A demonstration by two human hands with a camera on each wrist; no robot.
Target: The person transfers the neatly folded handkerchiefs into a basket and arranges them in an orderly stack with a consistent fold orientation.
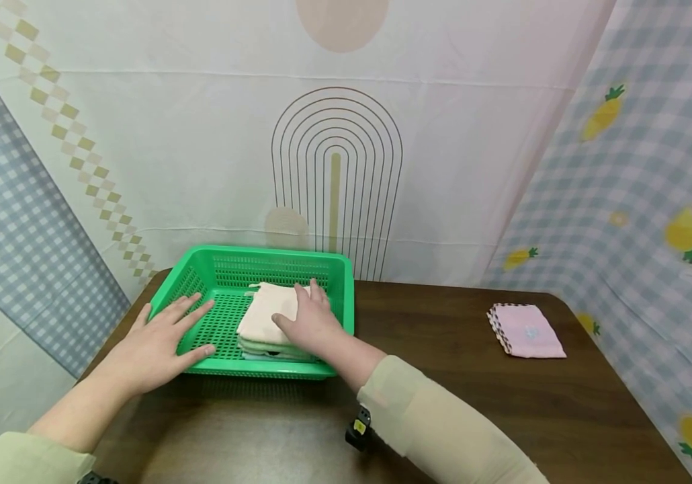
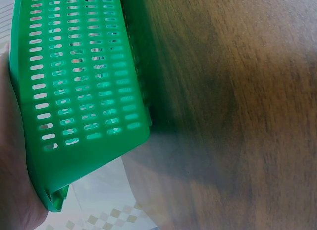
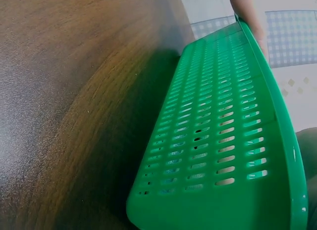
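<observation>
A green plastic basket (image 1: pixel 273 369) with slotted sides stands on the wooden table. Inside it, toward the right, lies a stack of folded cloths, a cream one (image 1: pixel 270 312) on top and green ones (image 1: pixel 261 345) below. My right hand (image 1: pixel 314 324) rests on the right part of the stack, its fingers extended over the cream cloth. At the basket's front left corner, my left hand (image 1: pixel 158 346) lies over the rim with fingers spread. The left wrist view shows part of that hand (image 2: pixel 15 175) against the rim; the palm side is hidden.
A folded pink cloth (image 1: pixel 530 331) with a checkered edge lies on the right side of the brown table (image 1: pixel 430 376). A printed white curtain (image 1: pixel 213 154) hangs right behind the basket, and a checked curtain (image 1: pixel 636 255) hangs along the right.
</observation>
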